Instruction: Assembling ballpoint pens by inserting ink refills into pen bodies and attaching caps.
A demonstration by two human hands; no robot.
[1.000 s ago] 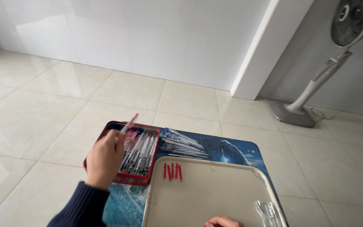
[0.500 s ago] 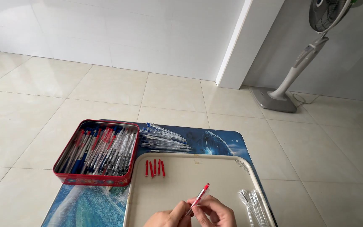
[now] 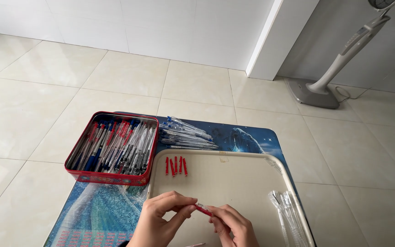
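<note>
From my remote seat I saw a slim pen [image 3: 203,209] with a red end and a clear barrel, most of it covered by fingers. It lay roughly level, its long axis running from the left, slightly higher, to the right, slightly lower. It was low over the near part of the cream tray [image 3: 234,178]. My left hand [image 3: 161,219] was closed on one end with thumb and fingertips, and my right hand [image 3: 234,225] pinched the other; which end was the tip I could not tell. Five red caps [image 3: 175,166] lay in a row at the tray's far left corner, clear barrels [image 3: 287,211] near its right rim. A red tin [image 3: 110,176] of pens sat just left of the tray on the bench [image 3: 248,137].
</note>
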